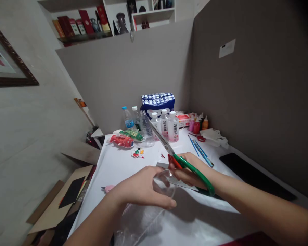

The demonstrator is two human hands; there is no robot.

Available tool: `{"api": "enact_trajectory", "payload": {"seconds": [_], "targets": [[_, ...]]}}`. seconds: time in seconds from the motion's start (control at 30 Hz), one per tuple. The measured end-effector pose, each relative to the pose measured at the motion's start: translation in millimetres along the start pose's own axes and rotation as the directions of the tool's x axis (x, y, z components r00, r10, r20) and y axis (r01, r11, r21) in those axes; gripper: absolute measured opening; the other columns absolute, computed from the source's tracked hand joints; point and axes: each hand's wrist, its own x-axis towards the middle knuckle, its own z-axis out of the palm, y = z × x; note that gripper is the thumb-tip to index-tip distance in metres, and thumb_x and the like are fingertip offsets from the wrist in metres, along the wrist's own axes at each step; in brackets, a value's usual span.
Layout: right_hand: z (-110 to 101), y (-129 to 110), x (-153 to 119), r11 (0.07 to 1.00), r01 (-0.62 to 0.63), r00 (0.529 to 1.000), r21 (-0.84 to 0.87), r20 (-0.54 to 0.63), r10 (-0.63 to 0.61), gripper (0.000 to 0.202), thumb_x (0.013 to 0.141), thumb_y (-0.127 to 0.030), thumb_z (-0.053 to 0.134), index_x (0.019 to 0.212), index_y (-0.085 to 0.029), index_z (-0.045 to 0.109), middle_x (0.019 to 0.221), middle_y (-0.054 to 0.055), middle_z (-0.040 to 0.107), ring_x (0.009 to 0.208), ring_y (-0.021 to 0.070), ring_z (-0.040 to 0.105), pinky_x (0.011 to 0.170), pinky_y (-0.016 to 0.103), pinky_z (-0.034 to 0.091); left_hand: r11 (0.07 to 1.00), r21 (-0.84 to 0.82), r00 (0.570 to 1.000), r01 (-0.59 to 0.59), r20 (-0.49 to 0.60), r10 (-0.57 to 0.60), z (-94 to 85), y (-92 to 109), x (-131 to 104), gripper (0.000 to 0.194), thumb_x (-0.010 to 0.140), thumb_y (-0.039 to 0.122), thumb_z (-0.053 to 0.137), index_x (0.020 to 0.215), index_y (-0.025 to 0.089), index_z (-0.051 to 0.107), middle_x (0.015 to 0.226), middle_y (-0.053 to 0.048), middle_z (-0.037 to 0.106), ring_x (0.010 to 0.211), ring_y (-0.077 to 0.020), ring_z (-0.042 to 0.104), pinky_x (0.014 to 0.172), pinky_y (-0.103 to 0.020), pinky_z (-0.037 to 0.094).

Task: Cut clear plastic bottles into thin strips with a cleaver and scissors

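My left hand (pixel 143 189) grips a clear plastic bottle (pixel 146 215) lying on its side on the white table (pixel 118 164), fingers wrapped over its open cut end. My right hand (pixel 192 172) holds scissors (pixel 179 159) with green and red handles. Their blades point up and away toward the back of the table. The right hand's fingers also touch the bottle's rim next to the left hand.
At the back stand several water bottles (pixel 129 119), white labelled bottles (pixel 172 127), small paint bottles (pixel 197 123) and a blue patterned pack (pixel 157 100). Red and green packets (pixel 123 139), blue brushes (pixel 201 152) and a black tablet (pixel 246 174) lie around. Cardboard (pixel 56 208) lies on the floor left.
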Motion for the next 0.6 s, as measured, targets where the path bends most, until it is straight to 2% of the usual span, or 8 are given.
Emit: {"api": "enact_trajectory", "payload": {"seconds": [0.1,0.17,0.23,0.3,0.37,0.5,0.6], "targets": [[3,13,6,0.999,0.026,0.998,0.045,-0.063,-0.023,0.021,0.065,-0.029,0.06,0.059,-0.02,0.041,0.055,-0.007,0.039,0.051,0.0077,0.033,0.049,0.021,0.03,0.99,0.139,0.99,0.027,-0.137,-0.008,3.8,-8,-1,0.078,0.051,0.04,0.081,0.124,0.022,0.059,0.115,-0.009,0.064,0.095,-0.0261,0.062,0.076,-0.031,0.05],[6,20,8,0.997,0.034,0.995,0.071,-0.097,-0.027,0.024,0.068,-0.037,0.059,0.062,-0.021,0.041,0.057,-0.005,0.041,0.053,0.0091,0.035,0.05,0.022,0.033,0.979,0.194,0.98,0.06,-0.199,-0.021,5.5,-11,-1,0.092,0.049,0.043,0.082,0.133,0.022,0.051,0.121,-0.011,0.061,0.102,-0.0287,0.06,0.08,-0.032,0.049],[6,22,8,0.995,0.036,0.992,0.096,-0.124,-0.024,0.029,0.07,-0.045,0.057,0.064,-0.022,0.041,0.057,-0.005,0.041,0.053,0.0101,0.036,0.05,0.024,0.034,0.974,0.216,0.982,0.073,-0.185,-0.033,6.0,-9,-1,0.085,0.05,0.044,0.081,0.127,0.021,0.055,0.114,-0.01,0.064,0.097,-0.0277,0.061,0.078,-0.032,0.048],[3,21,6,0.996,0.045,0.99,0.081,-0.139,-0.033,0.033,0.072,-0.05,0.057,0.065,-0.022,0.042,0.056,-0.005,0.041,0.052,0.0103,0.036,0.05,0.024,0.035,0.973,0.224,0.987,0.057,-0.159,-0.022,5.3,-5,-2,0.062,0.053,0.043,0.079,0.109,0.02,0.065,0.1,-0.006,0.067,0.087,-0.0242,0.062,0.075,-0.03,0.048],[-5,19,4,0.998,0.066,0.986,0.016,-0.156,-0.063,0.035,0.074,-0.052,0.058,0.065,-0.021,0.043,0.055,-0.005,0.04,0.052,0.01,0.035,0.049,0.023,0.033,0.971,0.238,0.984,0.034,-0.175,0.009,3.3,1,-3,0.046,0.056,0.04,0.077,0.096,0.019,0.066,0.091,-0.004,0.067,0.081,-0.0209,0.061,0.073,-0.028,0.047],[-22,25,-4,0.995,0.079,0.979,-0.064,-0.185,-0.09,0.035,0.08,-0.053,0.05,0.068,-0.021,0.043,0.059,-0.004,0.04,0.053,0.0109,0.037,0.048,0.024,0.03,0.959,0.282,0.953,-0.007,-0.289,0.092,-4.6,11,-7,0.034,0.059,0.029,0.073,0.09,0.02,0.063,0.086,0.0,0.066,0.079,-0.0179,0.059,0.074,-0.027,0.046],[-26,31,-12,0.978,0.106,0.985,-0.179,-0.117,-0.129,0.029,0.078,-0.048,0.054,0.082,-0.02,0.049,0.073,0.0,0.049,0.063,0.0143,0.045,0.055,0.025,0.038,0.94,0.34,0.887,-0.009,-0.431,0.164,-11.3,13,-10,0.037,0.06,0.027,0.072,0.095,0.02,0.062,0.091,-0.001,0.066,0.085,-0.019,0.06,0.079,-0.028,0.046]]}}
